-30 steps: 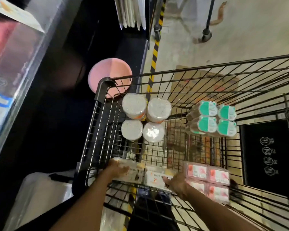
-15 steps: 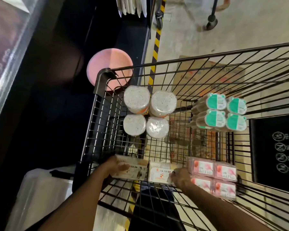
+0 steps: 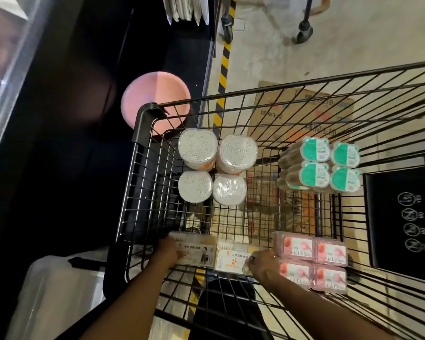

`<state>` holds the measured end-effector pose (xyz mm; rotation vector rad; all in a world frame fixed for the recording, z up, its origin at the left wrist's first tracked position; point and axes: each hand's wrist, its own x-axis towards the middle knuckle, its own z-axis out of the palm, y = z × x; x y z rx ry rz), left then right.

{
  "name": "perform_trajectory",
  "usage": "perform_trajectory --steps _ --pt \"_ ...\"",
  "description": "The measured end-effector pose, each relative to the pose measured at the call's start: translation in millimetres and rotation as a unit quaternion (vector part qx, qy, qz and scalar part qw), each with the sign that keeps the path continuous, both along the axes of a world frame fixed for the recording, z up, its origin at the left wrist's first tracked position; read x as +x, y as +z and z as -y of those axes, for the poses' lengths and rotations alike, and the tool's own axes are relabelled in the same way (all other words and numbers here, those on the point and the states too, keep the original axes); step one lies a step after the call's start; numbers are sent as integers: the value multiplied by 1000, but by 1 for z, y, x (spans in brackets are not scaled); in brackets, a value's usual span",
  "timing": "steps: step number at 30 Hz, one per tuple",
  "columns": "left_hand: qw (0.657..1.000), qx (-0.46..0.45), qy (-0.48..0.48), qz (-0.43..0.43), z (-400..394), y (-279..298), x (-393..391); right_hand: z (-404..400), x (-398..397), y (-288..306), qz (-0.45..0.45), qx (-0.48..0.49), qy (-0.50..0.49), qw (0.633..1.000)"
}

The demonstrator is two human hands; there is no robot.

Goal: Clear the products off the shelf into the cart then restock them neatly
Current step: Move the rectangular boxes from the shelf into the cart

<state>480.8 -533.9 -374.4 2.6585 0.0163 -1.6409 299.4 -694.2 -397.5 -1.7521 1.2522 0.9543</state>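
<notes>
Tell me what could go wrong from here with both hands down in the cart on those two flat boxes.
1. The left hand and right hand each rest on a separate flat box: left box, right box. One-handed lifts of flat boxes could slip.
2. The pink packs sit tight against the right hand; pulling out may knock them askew.
3. The round tubs stand on the cart's wire floor; any jolt might tip them.

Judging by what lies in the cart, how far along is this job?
Done: four white tubs, four green-lidded packs and four pink boxes sit grouped in the cart. In hand: left hand and right hand each rest on a white box. Left: restocking; the shelf's state isn't visible.
</notes>
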Motion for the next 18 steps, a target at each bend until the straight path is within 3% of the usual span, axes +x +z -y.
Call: perform_trajectory --steps 5,10,13,18 --pt "999 23 -44 1 2 10 0 2 7 8 -6 20 19 1000" --pt "993 26 -100 59 10 43 2 7 14 31 -1 43 56 997" --pt "986 18 -116 118 16 81 8 11 20 59 44 -12 55 997" --pt "966 -122 -118 196 18 142 -5 18 40 139 205 -55 176 961"
